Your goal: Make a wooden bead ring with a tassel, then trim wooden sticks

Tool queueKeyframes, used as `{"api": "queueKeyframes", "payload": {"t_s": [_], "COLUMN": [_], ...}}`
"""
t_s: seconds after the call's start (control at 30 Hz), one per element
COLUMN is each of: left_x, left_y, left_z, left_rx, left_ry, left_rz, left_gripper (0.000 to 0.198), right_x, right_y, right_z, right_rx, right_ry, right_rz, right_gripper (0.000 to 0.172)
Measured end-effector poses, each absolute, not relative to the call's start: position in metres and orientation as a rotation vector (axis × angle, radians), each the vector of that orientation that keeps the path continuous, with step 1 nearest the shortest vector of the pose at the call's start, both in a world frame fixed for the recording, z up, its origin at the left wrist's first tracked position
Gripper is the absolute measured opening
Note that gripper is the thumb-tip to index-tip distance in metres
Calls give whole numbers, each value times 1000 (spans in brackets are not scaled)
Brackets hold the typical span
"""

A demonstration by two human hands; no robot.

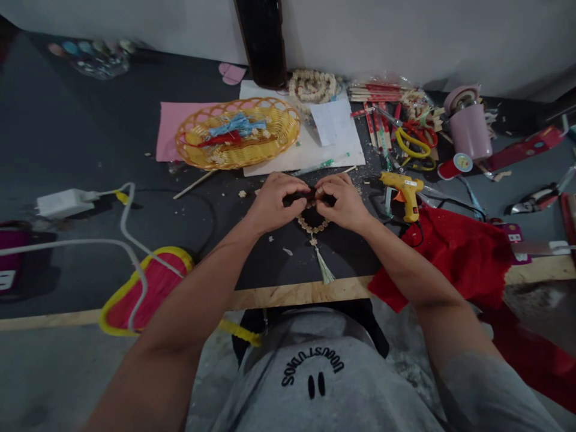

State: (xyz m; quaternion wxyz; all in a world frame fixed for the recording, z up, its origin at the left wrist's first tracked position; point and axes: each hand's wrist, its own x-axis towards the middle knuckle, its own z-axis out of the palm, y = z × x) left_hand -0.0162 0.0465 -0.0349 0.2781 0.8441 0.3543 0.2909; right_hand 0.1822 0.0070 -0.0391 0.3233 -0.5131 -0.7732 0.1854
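One arc of dark lettering (314,353) curves over the wearer's grey shirt (382,384), upside down from where I watch; I can make out STUDIOS, with two black ovals below it. The yellow glue gun (407,193) carries a white sticker and the red thread spool (450,167) a round label, both too small for me to read.

Both forearms reach forward over the dark tabletop (270,264) and angle inward. The left hand (285,201) and right hand (339,201) nearly meet, palms down, each with thumb and forefinger curled almost together; I cannot tell whether either grips anything.

Between and just below them lies a beaded loop (312,229), its pale tassel (324,267) reaching the wooden front edge. The hands hide the loop's top, and a purple box (13,252) is cut off at far left
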Motion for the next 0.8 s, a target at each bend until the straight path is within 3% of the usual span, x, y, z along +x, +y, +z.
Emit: {"api": "queueKeyframes", "payload": {"t_s": [0.8], "left_x": [-16], "left_y": [48], "left_z": [-36], "left_rx": [2234], "left_ry": [976], "left_rz": [722], "left_gripper": [14], "right_x": [182], "right_y": [8], "right_z": [-41], "right_rx": [-1358], "right_ry": [-2028], "right_rz": [446], "right_gripper": [9]}}
